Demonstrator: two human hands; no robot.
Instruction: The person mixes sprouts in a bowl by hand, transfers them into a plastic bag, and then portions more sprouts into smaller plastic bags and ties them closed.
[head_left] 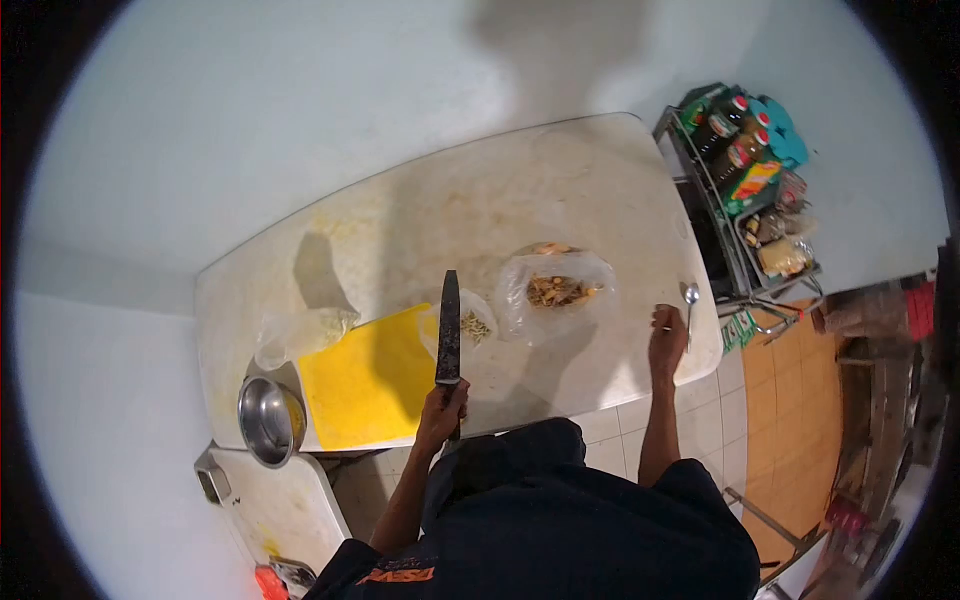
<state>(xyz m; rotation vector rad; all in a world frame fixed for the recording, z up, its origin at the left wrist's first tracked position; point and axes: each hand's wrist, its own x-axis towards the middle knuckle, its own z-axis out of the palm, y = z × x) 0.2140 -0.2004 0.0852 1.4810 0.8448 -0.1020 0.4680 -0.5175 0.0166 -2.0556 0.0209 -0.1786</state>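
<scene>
1. Bowl point(268, 420), steel, sits at the counter's left corner, touching the yellow board point(365, 385); what it holds cannot be made out.
2. Bag point(305, 333), clear plastic, lies just behind the board and looks untouched.
3. Board shows a bare yellow face with no cut pieces on it, so cutting seems not yet begun.
4. Left hand point(443, 408) is closed in a full fist round the handle of the knife point(448, 320), whose dark blade points away from the person, over the board's right edge.
5. Small bag point(474, 326) of pale bits lies just right of the blade; a larger open bag point(556, 292) of brownish pieces sits beyond it, both apparently awaiting work.
6. Right hand point(667, 340) rests on the counter point(600, 190) with fingers curled, beside the spoon point(691, 297); whether it grips the spoon cannot be told.
7. Rack point(750, 190) of bottles stands off the counter's right end.
</scene>
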